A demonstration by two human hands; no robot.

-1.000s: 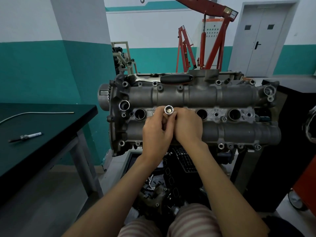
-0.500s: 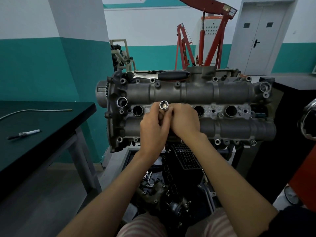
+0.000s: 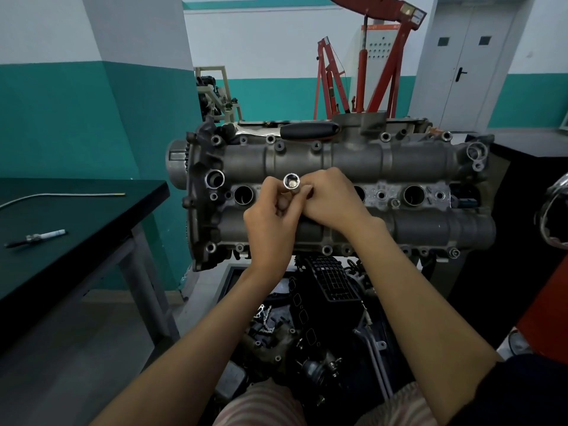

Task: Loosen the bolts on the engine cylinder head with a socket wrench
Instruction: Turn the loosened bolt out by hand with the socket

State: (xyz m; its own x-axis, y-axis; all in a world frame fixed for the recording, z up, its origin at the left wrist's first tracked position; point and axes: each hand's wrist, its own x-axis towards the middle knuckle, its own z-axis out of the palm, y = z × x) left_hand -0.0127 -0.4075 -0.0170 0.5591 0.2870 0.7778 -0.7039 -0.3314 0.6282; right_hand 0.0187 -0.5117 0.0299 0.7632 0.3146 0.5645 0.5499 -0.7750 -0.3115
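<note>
- My left hand and my right hand meet in front of the middle of the engine cylinder head, which stands on edge facing me.
- Between them is a deep socket, its open round mouth turned toward me, with something pale showing inside the bore.
- My left fingers curl round the socket's barrel from below, gripping it; the barrel itself is mostly hidden behind my knuckles.
- My right fingers are bent and pinch at the socket from the right side, just under its rim, so both hands are closed on the same piece.
- I cannot tell whether the far end of the socket sits on a bolt or in a plug well, since my hands cover that spot.
- Along the head's middle band are round wells; one open well lies left of my hands and another to the right.
- Small bolts dot the head's upper edge, such as one above and left of my hands.
- A black-handled tool, possibly the ratchet, lies across the top of the head, well apart from both hands.
- On the dark table to my left lie a spark plug and a thin metal rod.
- A red engine hoist stands behind the head by the far wall.
</note>
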